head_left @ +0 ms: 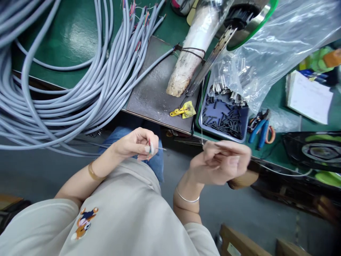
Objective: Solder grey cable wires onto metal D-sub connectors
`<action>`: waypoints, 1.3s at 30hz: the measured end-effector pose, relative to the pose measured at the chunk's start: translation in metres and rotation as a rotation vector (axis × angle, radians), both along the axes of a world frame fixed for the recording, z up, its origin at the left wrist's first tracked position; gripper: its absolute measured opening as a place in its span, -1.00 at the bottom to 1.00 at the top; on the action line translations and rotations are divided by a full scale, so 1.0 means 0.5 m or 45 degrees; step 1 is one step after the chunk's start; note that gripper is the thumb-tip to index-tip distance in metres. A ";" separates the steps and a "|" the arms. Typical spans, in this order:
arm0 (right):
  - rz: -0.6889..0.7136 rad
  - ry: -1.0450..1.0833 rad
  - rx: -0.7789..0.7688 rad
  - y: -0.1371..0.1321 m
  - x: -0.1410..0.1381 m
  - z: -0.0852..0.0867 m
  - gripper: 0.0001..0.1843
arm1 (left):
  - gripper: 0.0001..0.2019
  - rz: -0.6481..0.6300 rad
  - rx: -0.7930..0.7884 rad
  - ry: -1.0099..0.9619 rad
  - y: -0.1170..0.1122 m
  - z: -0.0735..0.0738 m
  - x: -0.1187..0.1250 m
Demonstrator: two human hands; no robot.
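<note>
My left hand (141, 144), in front of my body, is closed in a pinch on thin coloured wires (151, 146); red, white and green show at the fingertips. A thin grey strand (162, 149) sticks out to the right of them. To the right, near the table edge, my right hand (221, 161) is closed, its fingers curled together and slightly blurred. What it pinches is hidden. A thin silvery wire (201, 128) hangs past the tray's left side down to the right hand's fingers; I cannot tell whether they grip it.
Thick grey cables (87, 110) cover the left side. A dark board (151, 92) carries a yellow clip (179, 112). Beyond it stand a wrapped white roll (186, 60) and a green-rimmed spool (253, 30). The tray (243, 137) holds black tubes; blue-handled pliers (262, 131) lie beside it.
</note>
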State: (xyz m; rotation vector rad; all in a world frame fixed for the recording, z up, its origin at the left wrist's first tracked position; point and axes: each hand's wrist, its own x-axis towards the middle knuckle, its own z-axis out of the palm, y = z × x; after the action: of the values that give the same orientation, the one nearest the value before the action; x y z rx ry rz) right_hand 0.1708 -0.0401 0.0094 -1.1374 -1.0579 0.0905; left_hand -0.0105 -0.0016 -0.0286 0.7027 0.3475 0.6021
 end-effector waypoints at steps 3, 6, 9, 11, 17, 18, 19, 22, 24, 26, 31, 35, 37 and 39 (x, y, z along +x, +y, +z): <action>-0.077 -0.083 0.052 0.002 -0.012 0.007 -0.96 | -0.50 -0.058 -0.025 -0.036 0.006 -0.049 -0.017; 0.023 -0.186 -0.168 -0.006 -0.021 0.008 -0.84 | -0.50 -0.045 -0.038 0.002 0.004 -0.075 -0.028; 0.080 -0.308 -0.403 -0.015 -0.018 -0.001 -0.89 | -0.50 -0.035 -0.039 0.019 0.001 -0.080 -0.035; 0.091 -0.389 -0.437 -0.020 -0.012 -0.007 -0.95 | -0.53 -0.032 -0.025 -0.016 0.001 -0.079 -0.037; 0.101 -0.455 -0.394 -0.027 -0.006 -0.015 -0.96 | -0.66 0.015 0.029 -0.115 0.002 -0.066 -0.039; 0.092 -0.463 -0.368 -0.028 -0.005 -0.017 -0.96 | -0.66 0.036 0.034 -0.099 0.002 -0.062 -0.039; 0.082 -0.472 -0.331 -0.028 -0.004 -0.018 -0.97 | -0.65 0.054 0.038 -0.078 0.001 -0.057 -0.039; 0.038 -0.524 -0.184 -0.035 0.002 -0.019 -0.98 | -0.64 0.111 0.100 0.018 -0.002 -0.041 -0.039; 0.033 -0.547 -0.084 -0.049 0.006 -0.011 -0.96 | -0.71 0.220 0.248 0.114 -0.006 -0.027 -0.037; 0.067 -0.557 -0.039 -0.070 0.009 0.009 -0.91 | -0.87 0.423 0.494 0.200 -0.011 -0.011 -0.035; 0.240 -0.742 -0.428 -0.106 0.020 0.095 -0.84 | -0.89 0.849 0.942 0.110 -0.028 0.041 -0.031; 0.205 -1.130 -0.900 -0.074 0.076 0.132 -0.88 | -0.87 0.674 0.919 0.204 -0.045 0.092 -0.014; -0.048 -1.302 -1.160 -0.037 0.123 0.125 -0.87 | -0.89 0.391 1.034 0.221 -0.058 0.112 0.005; -0.342 -1.362 -1.370 0.010 0.172 0.105 -0.84 | -0.87 0.042 1.107 0.170 -0.073 0.122 0.026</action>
State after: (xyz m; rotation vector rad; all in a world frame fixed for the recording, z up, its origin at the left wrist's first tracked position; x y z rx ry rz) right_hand 0.2568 -0.0353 0.0619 -2.4339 -1.8574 -0.2246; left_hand 0.0027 -0.0378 0.0321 1.5782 0.2089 0.7393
